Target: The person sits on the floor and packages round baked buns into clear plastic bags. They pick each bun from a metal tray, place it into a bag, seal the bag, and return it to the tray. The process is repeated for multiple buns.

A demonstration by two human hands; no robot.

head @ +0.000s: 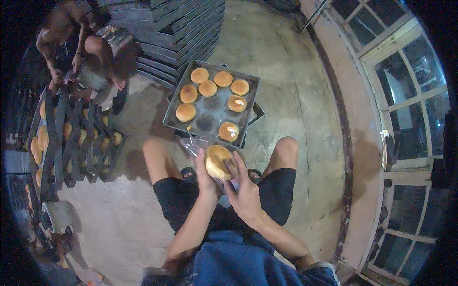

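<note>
Between my knees, a round golden bun [217, 162] is held up in both hands. My left hand [205, 180] grips its left side, with the thumb along the edge. A clear plastic bag [191, 144] sticks out beyond that thumb; whether the bun is inside it I cannot tell. My right hand [246, 195] has its fingers on the bun's right side. Just past my hands lies a square metal baking tray [214, 121] with several bare buns [185, 112]. Two buns on its right side, one a wrapped bun [228, 132], bear a shiny label.
Stacked dark baking trays [179, 35] rise behind the tray. At left, a person [64, 39] sits handling something small beside overlapping trays of buns [77, 136]. A pale bucket [59, 216] stands lower left. A wall with paned windows [400, 89] runs along the right.
</note>
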